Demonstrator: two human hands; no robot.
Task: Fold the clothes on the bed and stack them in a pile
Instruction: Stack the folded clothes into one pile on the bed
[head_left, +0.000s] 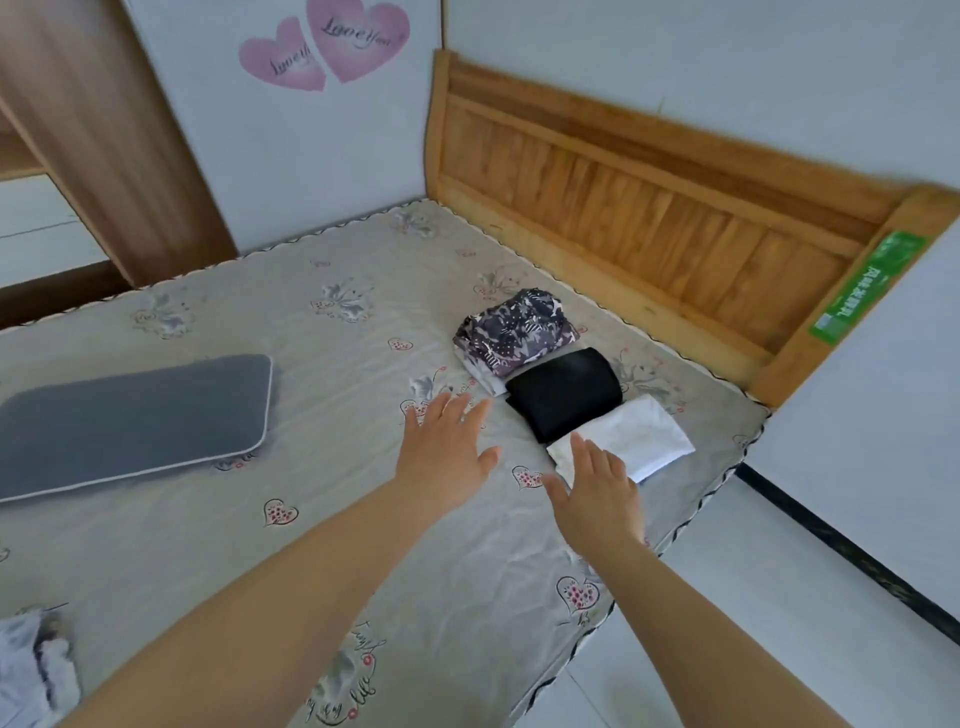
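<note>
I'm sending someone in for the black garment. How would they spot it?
Go to the wooden headboard. Three folded pieces lie in a row before it. The black garment is the middle one, plain and dark, between the patterned garment and the white garment.

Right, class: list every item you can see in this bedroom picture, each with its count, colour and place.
Folded clothes: 3, patterned purple, black, white, in a row near the headboard.
Unfolded cloth: 1, pale, bottom-left corner.
Cushion: 1, grey, left on the mattress.
Mattress: 1, grey with hearts.
Headboard: 1, wooden, right.
Heart stickers: 2, pink, wall.
Left hand: open, above mattress.
Right hand: open, over white garment's near edge.
</note>
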